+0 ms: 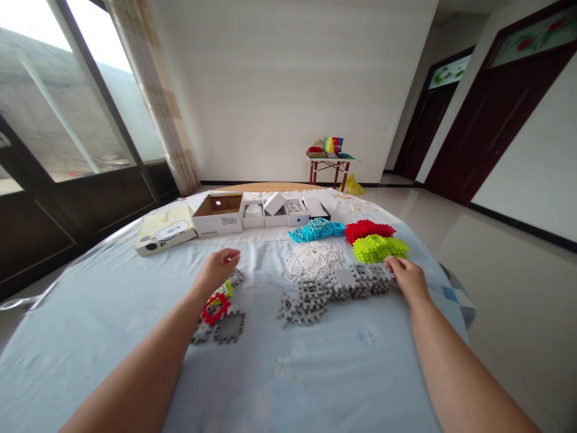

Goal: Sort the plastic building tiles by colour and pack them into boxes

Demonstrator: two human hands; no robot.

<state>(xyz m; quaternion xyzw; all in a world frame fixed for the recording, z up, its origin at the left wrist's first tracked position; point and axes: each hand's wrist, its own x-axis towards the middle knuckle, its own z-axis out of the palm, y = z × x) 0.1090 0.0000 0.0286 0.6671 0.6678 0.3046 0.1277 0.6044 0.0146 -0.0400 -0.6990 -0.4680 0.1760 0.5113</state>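
Observation:
My left hand (pixel 220 264) hovers with curled fingers above a small group of building pieces on the left; anything in its fingers is too small to make out. In that group lie a red gear (pixel 216 309), yellow-green pieces partly behind my forearm, and a grey square plate (pixel 230 326) with toothed edges. At the right end of a long heap of grey toothed plates (pixel 346 278), my right hand (pixel 408 278) pinches a grey plate at the edge. Just behind that hand is a pile of lime-green pieces (pixel 379 248). White lattice pieces (pixel 313 261) are heaped behind the grey ones.
Red pieces (pixel 368 230) and blue pieces (pixel 318 230) are piled farther back. Across the far side stand a yellowish box (pixel 166 230), a large open box (pixel 219 224) and several small white boxes (pixel 274 204). A pale blue cloth (pixel 270 385) covers the table.

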